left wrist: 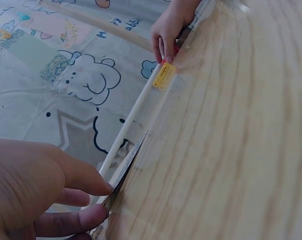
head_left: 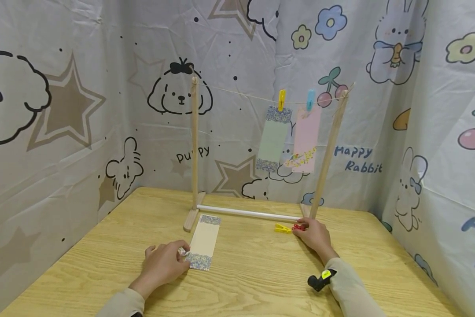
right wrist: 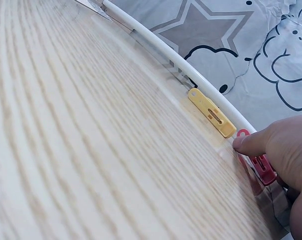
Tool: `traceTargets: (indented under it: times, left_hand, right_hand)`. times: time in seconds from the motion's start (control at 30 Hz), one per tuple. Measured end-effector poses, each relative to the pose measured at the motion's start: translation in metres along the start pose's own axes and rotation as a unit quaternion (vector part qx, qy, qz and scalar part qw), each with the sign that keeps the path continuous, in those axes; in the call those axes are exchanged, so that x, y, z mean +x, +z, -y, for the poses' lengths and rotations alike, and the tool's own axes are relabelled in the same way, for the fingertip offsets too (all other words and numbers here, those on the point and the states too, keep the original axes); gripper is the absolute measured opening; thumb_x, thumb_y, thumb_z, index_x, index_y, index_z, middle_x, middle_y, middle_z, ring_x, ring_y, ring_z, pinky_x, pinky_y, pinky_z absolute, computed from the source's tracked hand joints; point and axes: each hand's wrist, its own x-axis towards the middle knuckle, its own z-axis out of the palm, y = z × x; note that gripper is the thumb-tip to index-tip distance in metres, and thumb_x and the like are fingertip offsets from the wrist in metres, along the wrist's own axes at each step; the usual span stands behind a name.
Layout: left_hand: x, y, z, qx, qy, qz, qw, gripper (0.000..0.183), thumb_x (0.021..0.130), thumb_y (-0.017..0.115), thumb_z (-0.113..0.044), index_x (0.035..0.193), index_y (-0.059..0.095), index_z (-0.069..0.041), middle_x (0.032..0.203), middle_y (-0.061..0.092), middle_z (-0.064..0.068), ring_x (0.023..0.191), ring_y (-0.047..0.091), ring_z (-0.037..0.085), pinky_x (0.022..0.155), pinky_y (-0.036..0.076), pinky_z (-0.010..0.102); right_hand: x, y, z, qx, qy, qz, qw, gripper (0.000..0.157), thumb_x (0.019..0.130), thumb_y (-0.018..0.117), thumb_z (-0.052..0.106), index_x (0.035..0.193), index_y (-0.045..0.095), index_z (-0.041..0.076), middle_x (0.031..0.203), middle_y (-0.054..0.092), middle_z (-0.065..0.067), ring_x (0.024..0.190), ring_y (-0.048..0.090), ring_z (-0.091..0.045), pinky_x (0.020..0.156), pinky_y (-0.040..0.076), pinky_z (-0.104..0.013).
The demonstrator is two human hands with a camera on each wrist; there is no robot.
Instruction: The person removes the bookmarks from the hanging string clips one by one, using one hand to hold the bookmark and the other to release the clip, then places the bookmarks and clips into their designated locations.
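My left hand [head_left: 163,265] pinches the left edge of a cream card [head_left: 204,237] with blue patterned bands at both ends. In the left wrist view the card [left wrist: 129,162] appears almost edge-on, with thumb and fingers at its near end. Over on the right, my right hand [head_left: 315,237] holds a small red clothespin [right wrist: 263,170] between its fingertips, low at the tabletop. A yellow clothespin [head_left: 282,228] lies just left of the red one, in front of the white rod.
A wooden frame stands at the back, its left post [head_left: 195,145] and right post [head_left: 328,154] joined by a string and a white rod [head_left: 249,213]. A green card [head_left: 274,138] and a pink card [head_left: 306,136] hang from yellow and blue clothespins. Printed curtains surround the wooden table [head_left: 253,273].
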Motion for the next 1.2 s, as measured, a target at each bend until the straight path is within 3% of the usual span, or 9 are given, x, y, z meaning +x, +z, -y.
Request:
traceTargets:
  times: [1.2]
  left_hand:
    - [0.0008,0.0036,0.0031,0.009,-0.005,0.009,0.9999,0.027,0.080,0.081,-0.015,0.106,0.073,-0.018,0.066,0.056,-0.015,0.063,0.053,0.007,0.106,0.017,0.074]
  right_hand:
    - [-0.0008,0.0005,-0.0024,0.000,-0.004,-0.005,1.000,0.041,0.087,0.086,0.028,0.120,0.075,0.006,0.095,0.074,-0.005,0.091,0.068,-0.031,0.078,0.050,-0.050]
